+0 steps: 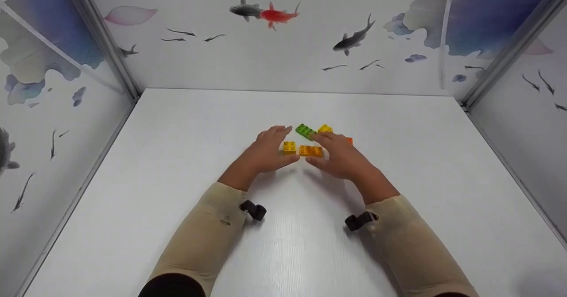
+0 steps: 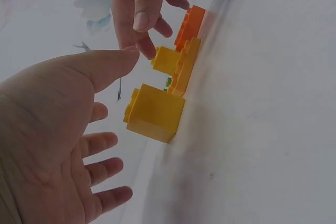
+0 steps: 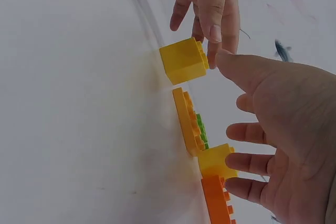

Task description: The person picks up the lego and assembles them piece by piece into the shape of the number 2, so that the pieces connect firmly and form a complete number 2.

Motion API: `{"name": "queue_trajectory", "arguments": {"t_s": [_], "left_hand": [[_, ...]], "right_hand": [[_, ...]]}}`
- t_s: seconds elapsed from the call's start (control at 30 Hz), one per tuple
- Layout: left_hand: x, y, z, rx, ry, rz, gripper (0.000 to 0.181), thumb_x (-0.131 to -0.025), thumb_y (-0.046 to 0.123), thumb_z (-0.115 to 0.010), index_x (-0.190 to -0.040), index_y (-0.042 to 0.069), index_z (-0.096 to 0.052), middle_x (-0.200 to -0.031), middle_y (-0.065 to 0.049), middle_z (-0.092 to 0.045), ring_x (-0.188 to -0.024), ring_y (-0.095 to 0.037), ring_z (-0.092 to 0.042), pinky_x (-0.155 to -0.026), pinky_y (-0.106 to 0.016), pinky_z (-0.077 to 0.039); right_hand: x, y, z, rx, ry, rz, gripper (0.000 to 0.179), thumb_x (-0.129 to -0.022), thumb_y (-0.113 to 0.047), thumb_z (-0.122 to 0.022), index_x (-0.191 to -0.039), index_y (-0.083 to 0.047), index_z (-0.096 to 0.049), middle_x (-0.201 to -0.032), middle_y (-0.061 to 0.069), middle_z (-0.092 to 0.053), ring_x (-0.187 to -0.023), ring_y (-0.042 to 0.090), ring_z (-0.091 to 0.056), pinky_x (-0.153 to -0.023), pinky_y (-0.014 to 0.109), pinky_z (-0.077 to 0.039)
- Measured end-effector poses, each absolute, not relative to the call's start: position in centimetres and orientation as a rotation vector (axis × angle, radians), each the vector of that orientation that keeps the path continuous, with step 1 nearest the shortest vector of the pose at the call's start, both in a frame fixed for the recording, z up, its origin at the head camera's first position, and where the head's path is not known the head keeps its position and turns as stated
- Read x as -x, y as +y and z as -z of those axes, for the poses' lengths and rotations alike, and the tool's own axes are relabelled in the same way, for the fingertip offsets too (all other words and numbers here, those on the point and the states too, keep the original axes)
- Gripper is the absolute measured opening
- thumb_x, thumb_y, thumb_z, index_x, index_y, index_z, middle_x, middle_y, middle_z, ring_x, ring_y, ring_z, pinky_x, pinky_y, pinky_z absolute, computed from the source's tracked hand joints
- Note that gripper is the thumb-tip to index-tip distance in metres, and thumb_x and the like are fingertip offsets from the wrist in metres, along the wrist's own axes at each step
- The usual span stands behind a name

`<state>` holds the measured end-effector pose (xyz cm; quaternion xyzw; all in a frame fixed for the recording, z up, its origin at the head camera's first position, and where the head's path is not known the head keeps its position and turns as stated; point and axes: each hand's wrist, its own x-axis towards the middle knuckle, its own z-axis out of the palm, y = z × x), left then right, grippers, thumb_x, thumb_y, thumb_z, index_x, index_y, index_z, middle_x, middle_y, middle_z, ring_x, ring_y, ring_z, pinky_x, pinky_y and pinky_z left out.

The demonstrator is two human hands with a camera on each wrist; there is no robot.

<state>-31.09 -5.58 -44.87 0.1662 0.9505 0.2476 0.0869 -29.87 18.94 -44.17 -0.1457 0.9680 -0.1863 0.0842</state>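
Note:
My left hand hovers with spread, relaxed fingers beside a square yellow toy brick, its thumb passing in front of it in the head view. Opposite, my right hand has its thumb near a long yellow-orange brick and its fingertips over the end of a long green brick. Behind that hand sit another yellow brick and an orange brick, partly hidden in the head view. Neither hand grips anything. The thumbs point toward each other, a small gap apart.
The bricks stand studs up in a loose cluster on a white table. White panels with painted fish enclose the back and both sides. Dark wrist cameras are strapped over the beige sleeves.

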Motion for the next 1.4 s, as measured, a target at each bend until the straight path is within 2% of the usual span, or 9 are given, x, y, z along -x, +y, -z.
{"name": "queue_trajectory", "arguments": {"t_s": [0.13,0.27,0.4,0.5,0.6,0.97,1.17,1.4], "left_hand": [[31.5,-5.7,45.4,-0.483,2.742,-0.903,0.083,-0.099,0.054,-0.071,-0.169,0.031,-0.033,-0.174,0.001,-0.034,-0.159,-0.025,-0.038,-0.131,-0.053,-0.035],[31.9,-5.7,45.8,-0.485,2.686,-0.963,0.072,-0.102,0.042,-0.072,-0.164,0.023,-0.043,-0.168,-0.002,-0.044,-0.151,-0.022,-0.049,-0.129,-0.046,-0.038],[32.2,-5.6,46.3,-0.481,2.672,-1.005,0.057,-0.104,0.031,-0.072,-0.156,0.017,-0.054,-0.156,-0.005,-0.056,-0.139,-0.022,-0.057,-0.123,-0.042,-0.045],[32.4,-5.7,46.4,-0.460,2.666,-1.053,0.047,-0.104,0.025,-0.072,-0.148,0.015,-0.061,-0.144,-0.005,-0.063,-0.129,-0.021,-0.061,-0.118,-0.041,-0.050],[32.4,-5.7,46.4,-0.425,2.658,-1.082,0.041,-0.103,0.025,-0.072,-0.143,0.016,-0.064,-0.138,-0.003,-0.066,-0.126,-0.020,-0.062,-0.117,-0.041,-0.050],[32.5,-5.9,45.8,-0.372,2.596,-1.184,0.044,-0.102,0.028,-0.076,-0.143,0.020,-0.064,-0.139,0.000,-0.066,-0.133,-0.020,-0.061,-0.119,-0.040,-0.050],[32.3,-5.8,45.4,-0.360,2.556,-1.174,0.043,-0.100,0.029,-0.076,-0.141,0.023,-0.064,-0.135,0.002,-0.067,-0.129,-0.019,-0.061,-0.118,-0.039,-0.050],[31.9,-5.8,45.2,-0.457,2.536,-1.131,0.040,-0.100,0.025,-0.075,-0.139,0.019,-0.065,-0.131,0.000,-0.068,-0.124,-0.019,-0.063,-0.113,-0.038,-0.054]], "right_hand": [[30.4,18.8,44.9,0.413,2.846,0.668,0.064,-0.102,-0.044,-0.072,-0.161,-0.031,-0.049,-0.171,0.005,-0.040,-0.160,0.034,-0.037,-0.126,0.064,-0.037],[31.1,18.9,45.9,0.455,2.814,0.755,0.049,-0.103,-0.023,-0.073,-0.151,-0.020,-0.062,-0.161,0.007,-0.052,-0.146,0.032,-0.053,-0.123,0.054,-0.045],[31.5,19.3,46.7,0.437,2.796,0.845,0.042,-0.102,-0.013,-0.072,-0.144,-0.016,-0.069,-0.156,0.006,-0.057,-0.136,0.031,-0.060,-0.120,0.051,-0.049],[31.7,19.5,46.8,0.399,2.781,0.900,0.038,-0.102,-0.011,-0.072,-0.139,-0.016,-0.072,-0.150,0.004,-0.062,-0.132,0.029,-0.062,-0.118,0.049,-0.051],[31.7,19.4,46.6,0.345,2.759,0.921,0.034,-0.102,-0.010,-0.072,-0.135,-0.018,-0.074,-0.143,0.002,-0.066,-0.128,0.027,-0.063,-0.118,0.048,-0.051],[31.3,18.7,46.3,0.354,2.750,0.910,0.035,-0.101,-0.008,-0.071,-0.133,-0.018,-0.076,-0.133,0.002,-0.071,-0.118,0.028,-0.063,-0.114,0.047,-0.054],[30.9,18.3,46.3,0.395,2.766,0.871,0.037,-0.100,-0.008,-0.073,-0.135,-0.019,-0.075,-0.130,0.003,-0.072,-0.115,0.027,-0.065,-0.111,0.046,-0.056],[30.6,17.8,46.4,0.475,2.763,0.858,0.037,-0.100,-0.008,-0.073,-0.135,-0.019,-0.076,-0.125,0.002,-0.074,-0.112,0.026,-0.066,-0.107,0.044,-0.059]]}}
